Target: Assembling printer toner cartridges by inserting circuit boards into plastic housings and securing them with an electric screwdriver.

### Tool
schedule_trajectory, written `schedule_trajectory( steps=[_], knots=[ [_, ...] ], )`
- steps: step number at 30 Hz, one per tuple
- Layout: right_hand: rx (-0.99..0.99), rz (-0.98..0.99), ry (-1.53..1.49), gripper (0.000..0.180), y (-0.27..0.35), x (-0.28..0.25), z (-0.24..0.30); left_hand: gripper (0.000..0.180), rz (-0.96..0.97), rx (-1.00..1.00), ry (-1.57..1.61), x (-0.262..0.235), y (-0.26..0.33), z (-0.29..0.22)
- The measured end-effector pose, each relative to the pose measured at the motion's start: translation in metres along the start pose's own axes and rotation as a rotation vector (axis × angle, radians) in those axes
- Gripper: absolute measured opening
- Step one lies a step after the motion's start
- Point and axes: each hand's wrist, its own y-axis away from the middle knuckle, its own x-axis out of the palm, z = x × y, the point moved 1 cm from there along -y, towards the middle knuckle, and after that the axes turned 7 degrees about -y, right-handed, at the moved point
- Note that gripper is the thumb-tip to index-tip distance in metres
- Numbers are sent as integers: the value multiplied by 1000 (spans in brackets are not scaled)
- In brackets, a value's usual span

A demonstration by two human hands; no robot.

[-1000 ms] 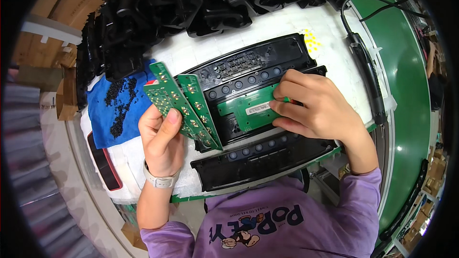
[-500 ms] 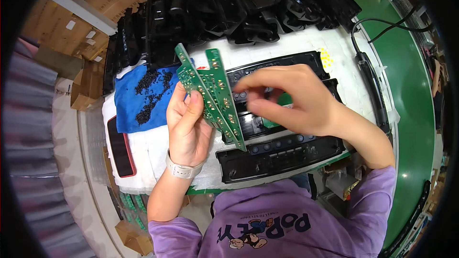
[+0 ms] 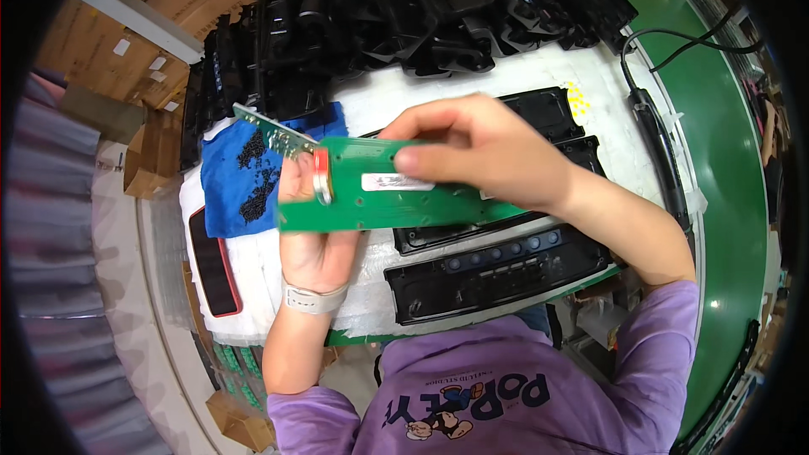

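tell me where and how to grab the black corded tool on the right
Probably best around the middle of the black corded tool, right hand coming from above: its slim barrel lies lengthwise, uncovered, and the cable leaves its far end. That hand now holds a green circuit board.
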Motion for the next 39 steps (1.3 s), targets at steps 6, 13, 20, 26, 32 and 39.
schedule_trajectory(
  steps=[6,13,20,26,32,39],
  knots=[
    [-283,-381,290,22,9,-54,16,13,89,87,-16,-3,-9,-6],
    [-71,-229,620,17,14,-77,-1,26,119,98,-341,5,-8,4],
    [-20,-283,733,14,12,-70,-4,20,35,10,-371,3,-10,12],
    [-2,-276,735,13,12,-69,-8,17,-35,-14,-384,3,-9,14],
    [-146,-271,1219,20,14,-71,-12,16,-35,-8,-397,-1,-11,16],
    [-171,-331,1229,30,10,-82,-15,17,-29,-7,-424,0,-11,17]
  ],
)
